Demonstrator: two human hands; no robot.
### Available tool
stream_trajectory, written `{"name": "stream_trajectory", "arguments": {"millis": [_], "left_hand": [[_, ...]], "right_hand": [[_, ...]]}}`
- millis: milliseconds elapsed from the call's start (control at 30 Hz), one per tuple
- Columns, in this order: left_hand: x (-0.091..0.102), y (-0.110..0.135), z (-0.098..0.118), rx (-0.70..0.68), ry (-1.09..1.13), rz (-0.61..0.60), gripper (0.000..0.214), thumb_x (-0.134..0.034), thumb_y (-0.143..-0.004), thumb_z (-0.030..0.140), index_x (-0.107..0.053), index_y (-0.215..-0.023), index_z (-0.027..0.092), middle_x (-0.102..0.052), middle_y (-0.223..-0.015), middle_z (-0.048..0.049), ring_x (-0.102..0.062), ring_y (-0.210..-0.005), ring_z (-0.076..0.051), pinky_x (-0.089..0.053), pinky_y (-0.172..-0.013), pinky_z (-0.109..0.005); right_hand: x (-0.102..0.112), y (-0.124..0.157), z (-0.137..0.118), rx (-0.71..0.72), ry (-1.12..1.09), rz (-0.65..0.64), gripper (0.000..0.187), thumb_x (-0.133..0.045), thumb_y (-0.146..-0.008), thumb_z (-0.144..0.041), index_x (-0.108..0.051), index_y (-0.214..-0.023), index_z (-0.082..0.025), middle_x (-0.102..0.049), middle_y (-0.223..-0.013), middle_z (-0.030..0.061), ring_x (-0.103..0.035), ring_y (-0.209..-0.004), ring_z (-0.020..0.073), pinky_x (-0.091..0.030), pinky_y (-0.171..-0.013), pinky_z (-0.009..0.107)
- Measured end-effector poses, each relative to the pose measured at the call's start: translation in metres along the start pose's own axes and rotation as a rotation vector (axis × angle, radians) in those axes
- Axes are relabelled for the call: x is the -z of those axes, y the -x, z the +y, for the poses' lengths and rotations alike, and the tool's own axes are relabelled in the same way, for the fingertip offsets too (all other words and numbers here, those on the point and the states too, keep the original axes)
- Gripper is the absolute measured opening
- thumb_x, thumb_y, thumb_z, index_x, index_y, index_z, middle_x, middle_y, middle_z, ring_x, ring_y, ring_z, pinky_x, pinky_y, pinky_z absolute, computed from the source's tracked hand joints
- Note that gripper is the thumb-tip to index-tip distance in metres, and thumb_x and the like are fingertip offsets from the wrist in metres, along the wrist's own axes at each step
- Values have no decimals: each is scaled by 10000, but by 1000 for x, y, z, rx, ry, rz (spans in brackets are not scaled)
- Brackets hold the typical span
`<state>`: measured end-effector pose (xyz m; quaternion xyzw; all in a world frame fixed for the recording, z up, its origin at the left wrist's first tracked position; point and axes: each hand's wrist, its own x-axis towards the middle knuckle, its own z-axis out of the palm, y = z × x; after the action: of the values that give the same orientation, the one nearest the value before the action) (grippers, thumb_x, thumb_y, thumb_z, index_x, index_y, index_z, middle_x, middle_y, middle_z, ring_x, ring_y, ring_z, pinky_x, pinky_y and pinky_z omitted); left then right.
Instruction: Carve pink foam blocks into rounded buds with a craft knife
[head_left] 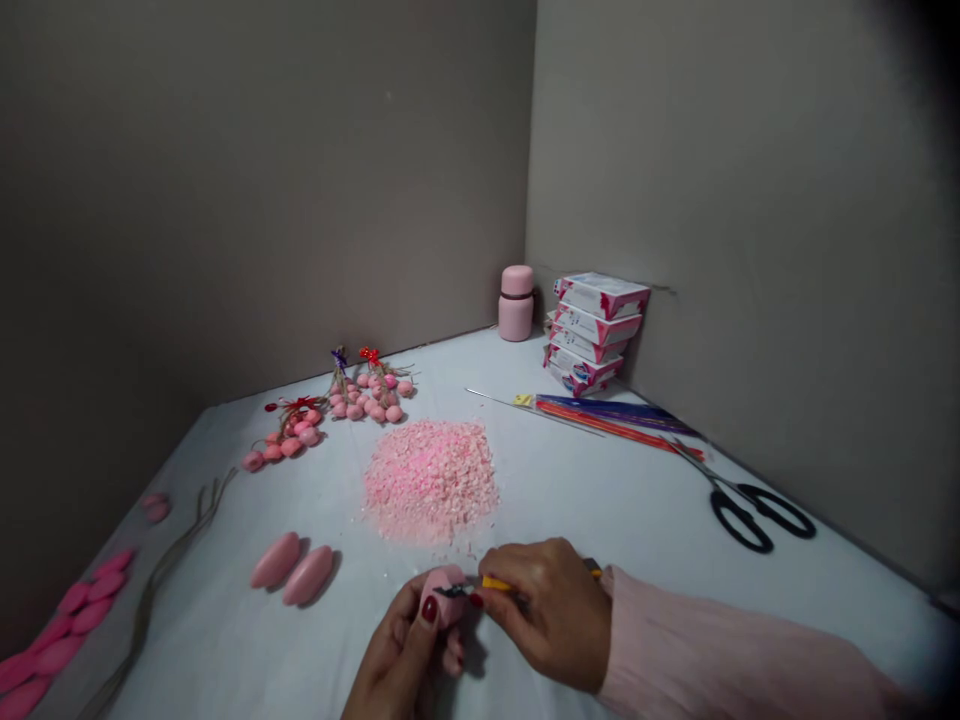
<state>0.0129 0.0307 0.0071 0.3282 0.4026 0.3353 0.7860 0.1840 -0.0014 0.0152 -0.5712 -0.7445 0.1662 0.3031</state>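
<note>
My left hand [409,640] is closed around a small pink piece that looks like soap [448,580], the thumb with its dark red nail pressed on its face. In my right hand [544,605] is a yellow-handled craft knife [496,583], gripped low with the fingers wrapped round it. Its dark blade lies against the pink piece. Just beyond both hands spreads a heap of pink shavings [431,480]. Two smooth pink oval pieces [310,576] rest on the white table to the left of my left hand.
Scissors [739,500] and bundles of red and blue strips [615,415] lie at the right. Stacked boxes [596,335] and a pink flask [516,303] stand by the wall. Bunches of pink balls [367,395], dry stems [154,580] and brighter pink ovals [71,630] occupy the left.
</note>
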Motion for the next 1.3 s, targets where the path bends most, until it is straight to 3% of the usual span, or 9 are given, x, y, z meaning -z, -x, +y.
{"name": "stream_trajectory", "arguments": {"millis": [633, 867, 967, 1067, 1133, 1300], "left_hand": [[3, 1, 1, -8, -23, -53, 221, -672, -742, 357, -713, -923, 239, -600, -585, 17, -477, -567, -83, -390, -596, -182], [1, 5, 1, 2, -43, -70, 243, -690, -724, 365, -705, -904, 202, -618, -651, 11, -490, -576, -73, -392, -595, -182], [-2, 8, 2, 47, -28, -24, 284, -748, -656, 366, -706, -888, 208, -647, -698, 10, -540, -583, -82, -419, -603, -204], [-4, 9, 5, 92, 12, 30, 311, -769, -628, 363, -697, -899, 229, -686, -832, -2, -616, -692, -112, -459, -704, -236], [-4, 8, 6, 105, 28, -5, 297, -758, -654, 335, -691, -925, 235, -692, -866, -9, -635, -743, -121, -461, -741, -239], [-2, 3, 6, 50, 72, -51, 297, -754, -666, 321, -694, -935, 212, -693, -794, -22, -595, -685, -95, -454, -652, -197]], "right_hand": [[4, -1, -4, -61, 77, -33, 238, -440, -861, -296, -451, -643, -202, -505, -537, -34, -474, -488, 109, -235, -487, 236], [7, -5, 5, -131, 168, -48, 261, -439, -877, -323, -486, -649, -204, -531, -538, -24, -496, -503, 121, -223, -491, 247], [9, -7, 11, -167, 201, -25, 309, -405, -908, -358, -496, -655, -206, -529, -538, -23, -493, -507, 125, -227, -498, 251], [9, -5, 11, -132, 139, 0, 316, -382, -922, -362, -485, -667, -206, -528, -559, -28, -488, -513, 120, -245, -510, 247], [8, -3, 8, -87, 73, 0, 287, -384, -914, -337, -478, -676, -206, -533, -583, -27, -498, -532, 119, -266, -523, 242], [4, 2, 0, 16, -16, -41, 211, -410, -878, -302, -482, -706, -205, -553, -635, -13, -532, -585, 131, -303, -553, 240]]}}
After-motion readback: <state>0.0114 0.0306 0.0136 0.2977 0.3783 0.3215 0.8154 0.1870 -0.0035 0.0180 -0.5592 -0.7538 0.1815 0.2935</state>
